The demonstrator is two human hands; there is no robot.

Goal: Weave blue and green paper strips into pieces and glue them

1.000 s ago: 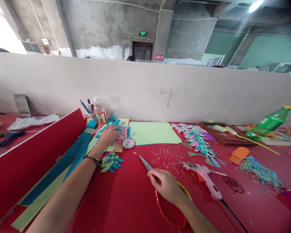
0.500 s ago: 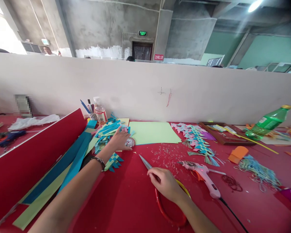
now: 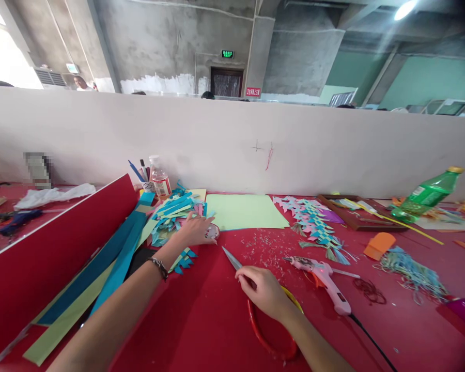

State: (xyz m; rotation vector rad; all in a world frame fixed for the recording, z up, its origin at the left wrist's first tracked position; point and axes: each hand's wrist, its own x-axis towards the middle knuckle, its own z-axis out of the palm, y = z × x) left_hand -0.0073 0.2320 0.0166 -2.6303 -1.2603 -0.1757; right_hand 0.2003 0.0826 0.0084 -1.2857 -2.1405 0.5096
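Steel scissors (image 3: 231,259): right hand (image 3: 265,292) curled on top, grip unclear. Left hand (image 3: 196,231), apart from it: shifted from paper strips (image 3: 173,207) to round dish (image 3: 213,232), beyond and left of scissors; hold unclear; strip-handling seemingly paused.

On red table (image 3: 194,315): pale-green rectangular paper sheets (image 3: 244,211) btwn blue-green paper-strip pile (image 3: 172,209) (L) & pink-blue woven paper braid (image 3: 313,219) (R). Red-handled metal scissors (image 3: 231,258) in front, L of pink plastic glue gun (image 3: 329,281).

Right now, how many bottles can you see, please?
2: a clear bottle beside the pen cup, and a green bottle on the right. Others may be hidden.
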